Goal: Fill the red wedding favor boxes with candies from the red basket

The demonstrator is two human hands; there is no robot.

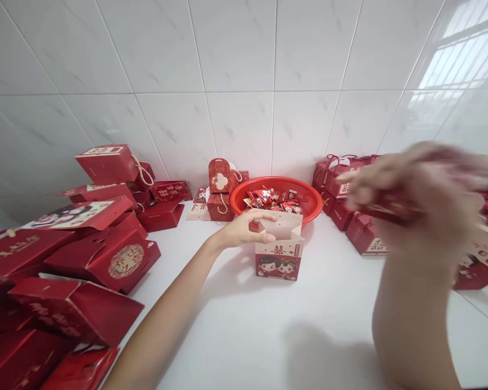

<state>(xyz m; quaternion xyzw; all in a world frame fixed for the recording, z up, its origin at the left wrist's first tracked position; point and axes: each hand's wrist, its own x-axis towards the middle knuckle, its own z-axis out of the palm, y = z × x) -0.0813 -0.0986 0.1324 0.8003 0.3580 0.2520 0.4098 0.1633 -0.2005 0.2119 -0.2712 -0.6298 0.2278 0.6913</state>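
An upright paper gift box [278,262], red below and cream above with two cartoon figures, stands with its top flaps raised. My left hand [246,228] grips its upper left side, the thumb in front and the fingers at the rim. My right hand [418,200] is raised to the right, apart from the box and smeared by motion. Its fingers are curled round something dark red [394,207], too blurred to name. Right behind the box sits a red plastic basket [316,203] with several small wrapped packets [268,197] in it.
Folded red gift boxes [97,254] are heaped along the left. Small boxes with rope handles [220,189] stand by the tiled wall [239,130]. More red boxes [360,230] line the right, partly behind my right arm. A cream-and-red box [482,260] sits at the far right.
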